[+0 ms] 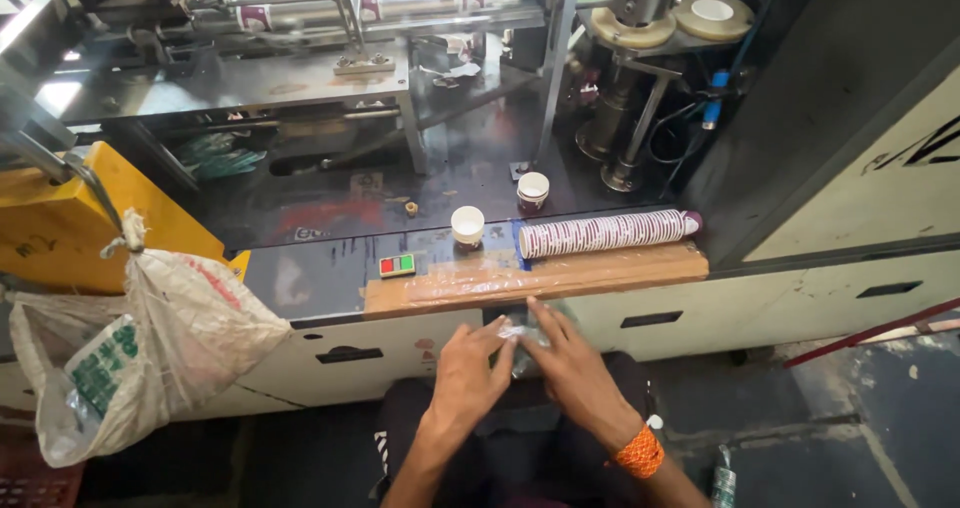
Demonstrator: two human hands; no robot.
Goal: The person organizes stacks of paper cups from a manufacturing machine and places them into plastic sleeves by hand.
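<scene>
A: Low at centre of the frame, just under the bench edge: left hand [468, 366] and right hand [572, 368], fingertips meeting on a scrap of clear film [520, 334].

B: Open or closed?

A: Narrow, both. Fingers pinched on the film from either side, thumbs tucked under. Held up close to the bench, probably so as to keep so limp a thing taut and in sight.

B: And above that?

A: Right above, a board [600, 268] wrapped in glossy tape, lying along the bench front. Behind it, touching, a cup stack [610, 233] laid on its side, mouths toward the left. Seemingly propped against the board to stop any rolling off the edge.

B: Loose cups anywhere?

A: Two, upright, left of the stack and a little higher in the frame: a white cup [467, 224] and a patterned cup [533, 189]. Set apart from each other and from the stack.

B: Left side?

A: A pale sack [160, 338], knotted to a hook by a yellow guard [60, 228], hanging clear of the floor and within reach of the left arm. Contents impossible to tell.

B: Anything else near the hands?

A: A red-and-green switch [397, 264] at the board's left end. An orange band [640, 452] on the right wrist. Tape rolls [712, 10] far off at upper right, well apart from everything in hand.
</scene>
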